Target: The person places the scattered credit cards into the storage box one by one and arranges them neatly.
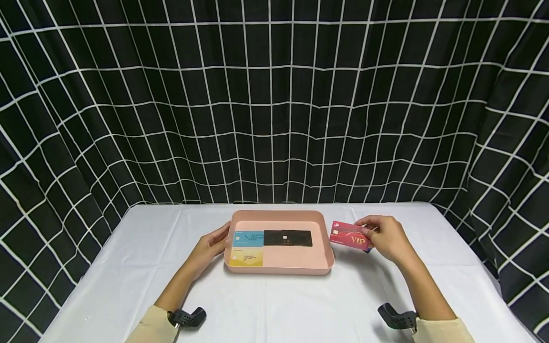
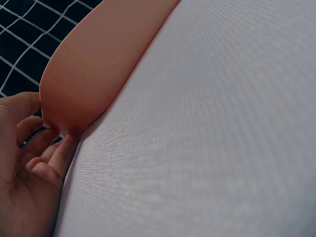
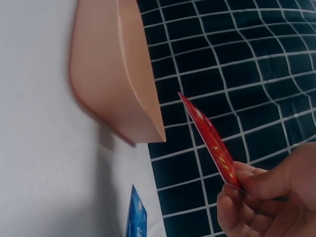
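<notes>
A red bank card (image 1: 350, 235) with gold VIP lettering is pinched between the thumb and fingers of my right hand (image 1: 384, 236), above the table just right of the pink tray (image 1: 279, 270). Beneath that hand a blue card (image 3: 136, 217) lies on the cloth, mostly hidden in the head view. My left hand (image 1: 209, 248) holds the tray's left end, thumb at the rim and fingers curled against the outer wall. Inside the tray lie a light blue card (image 1: 249, 238), a gold card (image 1: 246, 257) below it, and overlapping black cards (image 1: 297, 237) to the right.
White cloth (image 1: 274, 309) covers the table. A black curtain with white grid lines (image 1: 274, 95) hangs behind it and at both sides. Each wrist wears a black camera mount, such as the left mount (image 1: 187, 317).
</notes>
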The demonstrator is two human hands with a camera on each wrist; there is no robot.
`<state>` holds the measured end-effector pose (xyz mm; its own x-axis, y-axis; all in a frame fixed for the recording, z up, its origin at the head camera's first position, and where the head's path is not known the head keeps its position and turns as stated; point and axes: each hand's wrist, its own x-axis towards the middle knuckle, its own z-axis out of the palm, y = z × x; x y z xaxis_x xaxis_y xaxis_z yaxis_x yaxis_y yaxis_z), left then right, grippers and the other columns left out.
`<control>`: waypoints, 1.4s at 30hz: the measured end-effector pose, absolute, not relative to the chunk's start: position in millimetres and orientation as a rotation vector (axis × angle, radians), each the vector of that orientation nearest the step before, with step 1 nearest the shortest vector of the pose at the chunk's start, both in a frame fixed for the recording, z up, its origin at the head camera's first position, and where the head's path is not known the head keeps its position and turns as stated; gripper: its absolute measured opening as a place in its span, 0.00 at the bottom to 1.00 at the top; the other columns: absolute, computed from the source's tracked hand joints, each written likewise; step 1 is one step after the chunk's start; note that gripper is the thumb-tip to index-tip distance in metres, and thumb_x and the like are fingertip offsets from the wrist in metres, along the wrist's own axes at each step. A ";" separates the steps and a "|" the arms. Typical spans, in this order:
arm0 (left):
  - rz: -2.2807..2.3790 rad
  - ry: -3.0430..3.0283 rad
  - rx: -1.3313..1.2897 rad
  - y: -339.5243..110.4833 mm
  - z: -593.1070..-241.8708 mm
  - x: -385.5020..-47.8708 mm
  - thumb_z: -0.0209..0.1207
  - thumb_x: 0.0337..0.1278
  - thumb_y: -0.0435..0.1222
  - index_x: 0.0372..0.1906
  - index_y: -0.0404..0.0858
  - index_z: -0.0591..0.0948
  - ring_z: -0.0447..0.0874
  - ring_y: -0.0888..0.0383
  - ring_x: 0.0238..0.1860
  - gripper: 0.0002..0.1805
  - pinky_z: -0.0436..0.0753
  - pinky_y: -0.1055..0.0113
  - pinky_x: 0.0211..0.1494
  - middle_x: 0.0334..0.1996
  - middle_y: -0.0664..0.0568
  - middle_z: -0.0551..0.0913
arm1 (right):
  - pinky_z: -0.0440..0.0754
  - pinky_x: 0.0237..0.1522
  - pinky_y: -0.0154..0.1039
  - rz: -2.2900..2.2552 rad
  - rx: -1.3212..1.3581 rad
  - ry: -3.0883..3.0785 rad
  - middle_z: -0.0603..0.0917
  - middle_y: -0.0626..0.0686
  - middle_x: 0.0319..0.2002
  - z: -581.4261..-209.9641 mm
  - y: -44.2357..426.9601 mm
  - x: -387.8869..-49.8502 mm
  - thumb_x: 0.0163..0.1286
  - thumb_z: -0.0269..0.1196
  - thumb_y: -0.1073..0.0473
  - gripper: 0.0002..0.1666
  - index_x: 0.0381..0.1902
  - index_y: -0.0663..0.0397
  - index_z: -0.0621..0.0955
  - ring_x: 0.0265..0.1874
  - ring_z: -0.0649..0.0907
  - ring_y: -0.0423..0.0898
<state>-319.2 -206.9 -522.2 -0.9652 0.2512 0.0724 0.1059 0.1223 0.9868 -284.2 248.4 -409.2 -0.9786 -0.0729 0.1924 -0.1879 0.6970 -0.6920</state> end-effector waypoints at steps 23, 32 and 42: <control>1.978 2.269 0.355 -206.6 -523.8 -318.7 0.57 0.74 0.38 0.79 0.40 0.62 0.62 0.50 0.76 0.33 0.73 0.65 0.69 0.77 0.46 0.63 | 0.82 0.22 0.35 1.409 0.329 -2.740 0.85 0.56 0.27 -405.1 237.3 -279.4 0.71 0.59 0.74 0.12 0.49 0.73 0.83 0.23 0.82 0.49; 1.979 2.281 0.356 -208.1 -524.0 -318.6 0.57 0.74 0.37 0.79 0.40 0.63 0.62 0.51 0.76 0.32 0.73 0.62 0.70 0.77 0.47 0.63 | 0.81 0.23 0.34 1.462 0.344 -2.747 0.85 0.56 0.28 -401.7 233.2 -277.9 0.71 0.59 0.73 0.13 0.51 0.71 0.83 0.24 0.80 0.45; 1.979 2.265 0.375 -208.0 -523.4 -320.7 0.57 0.75 0.38 0.79 0.41 0.62 0.62 0.51 0.76 0.33 0.73 0.62 0.70 0.77 0.48 0.63 | 0.84 0.24 0.37 1.495 0.361 -2.757 0.87 0.58 0.35 -403.8 225.5 -277.9 0.72 0.59 0.72 0.13 0.51 0.71 0.83 0.25 0.81 0.44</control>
